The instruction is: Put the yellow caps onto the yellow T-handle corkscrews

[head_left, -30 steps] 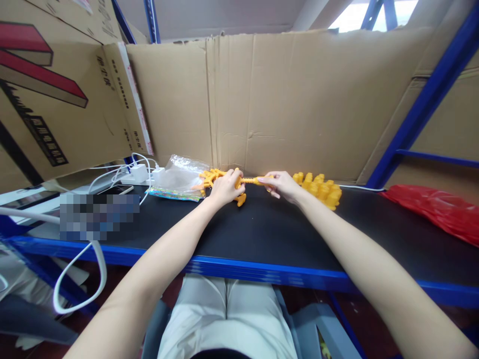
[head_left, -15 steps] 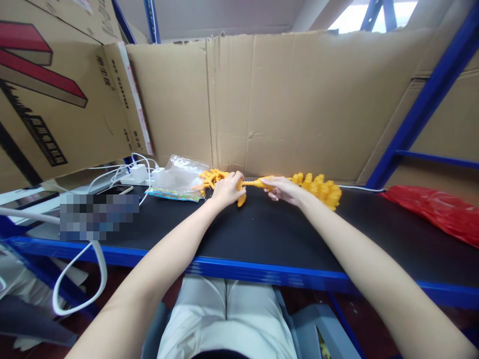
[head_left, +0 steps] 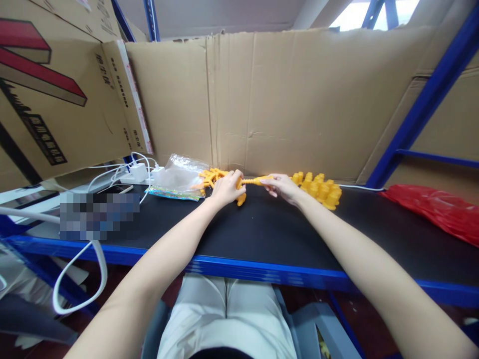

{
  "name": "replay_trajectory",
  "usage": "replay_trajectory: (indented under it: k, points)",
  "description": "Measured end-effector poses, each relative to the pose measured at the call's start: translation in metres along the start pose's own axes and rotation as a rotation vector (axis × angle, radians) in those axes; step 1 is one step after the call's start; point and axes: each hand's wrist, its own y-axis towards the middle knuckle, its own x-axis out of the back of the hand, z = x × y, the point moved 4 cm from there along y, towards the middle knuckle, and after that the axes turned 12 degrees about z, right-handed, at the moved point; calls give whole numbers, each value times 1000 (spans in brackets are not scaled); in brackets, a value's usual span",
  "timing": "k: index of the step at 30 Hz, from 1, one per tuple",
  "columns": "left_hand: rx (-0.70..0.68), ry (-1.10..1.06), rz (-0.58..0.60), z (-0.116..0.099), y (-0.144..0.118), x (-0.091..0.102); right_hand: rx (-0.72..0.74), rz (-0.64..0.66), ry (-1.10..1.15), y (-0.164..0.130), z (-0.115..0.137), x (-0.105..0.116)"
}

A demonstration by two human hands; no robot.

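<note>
Over the black tabletop (head_left: pixel 258 234), my left hand (head_left: pixel 225 189) is closed around a yellow plastic piece, whose rounded lower end shows below my fingers. From there a thin ridged yellow plastic rod (head_left: pixel 252 182) runs across to my right hand (head_left: pixel 282 187), which pinches its wider right end between thumb and fingers. How the rod joins the piece is hidden by my left hand. Just left of that hand lie branching yellow plastic parts (head_left: pixel 212 176). Several yellow stepped pieces (head_left: pixel 322 191) stand in a cluster beyond my right wrist.
A clear plastic bag (head_left: pixel 180 175) lies left of the yellow parts, near white chargers (head_left: pixel 138 172) and looping cables. At right sits a red plastic bag (head_left: pixel 430 209). Cardboard (head_left: pixel 307 104) walls the back; a blue rail (head_left: pixel 269 270) edges the front.
My right hand has shifted very slightly, its fingers a little differently placed on the rod's wider end. My left hand keeps its hold in the same place.
</note>
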Motion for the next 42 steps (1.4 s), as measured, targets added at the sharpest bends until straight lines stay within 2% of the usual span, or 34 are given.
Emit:
replay_trajectory:
  k: [12, 16, 21, 25, 31, 34, 37, 40, 42]
  points:
    - [49, 118, 9, -5, -1, 4, -44, -26, 146, 4, -7, -1]
    - [44, 51, 27, -2, -1, 0, -54, -22, 252, 4, -7, -3]
    - [25, -31, 50, 7, 2, -9, -46, 49, 412, 1, 1, 0]
    - [-33, -87, 42, 12, 3, -13, 3, -32, 370, -1, 5, 10]
    - [-91, -98, 103, 9, 2, -16, 61, -298, 87, 2, -1, 23]
    - [-109, -89, 161, 8, 2, -21, 131, -398, -167, 1, -5, 30]
    - [-133, -79, 223, 9, 4, -27, 192, -399, -665, -1, -10, 31]
    - [-148, -63, 264, 9, 6, -30, 167, -306, -1196, -1, -19, 23]
    - [-157, -55, 283, 8, 7, -31, 150, -231, -1443, 1, -25, 17]
